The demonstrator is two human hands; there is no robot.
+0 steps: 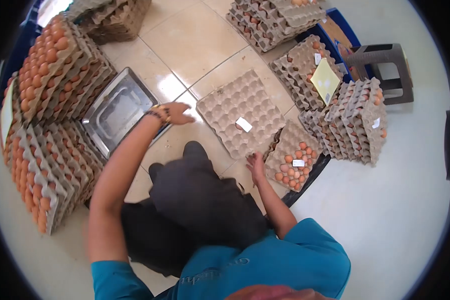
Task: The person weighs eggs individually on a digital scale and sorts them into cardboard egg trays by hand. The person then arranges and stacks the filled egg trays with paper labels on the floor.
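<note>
My left hand (177, 113) is stretched out over the tiles with its fingers apart and nothing in it. It is between a shiny metal pan (97, 121) and a grey cardboard egg tray (222, 107). This tray lies on the floor in front of me, its cups bare except for a white slip (243, 124) and what looks like an egg partly under it. Near the tray's lower corner is my right hand (256, 168), fingers spread; I cannot tell whether they touch the edge. Beside that hand, another egg tray (280, 142) holds several brown eggs (292, 171) and a white label (298, 163).
Stacked trays full of eggs (60, 85) rise on the left, with another stack (50, 175) below them. More stacks stand at the right (357, 120) and top (275, 22). A yellow card (326, 81) lies on one. A grey plastic stool (385, 57) stands behind.
</note>
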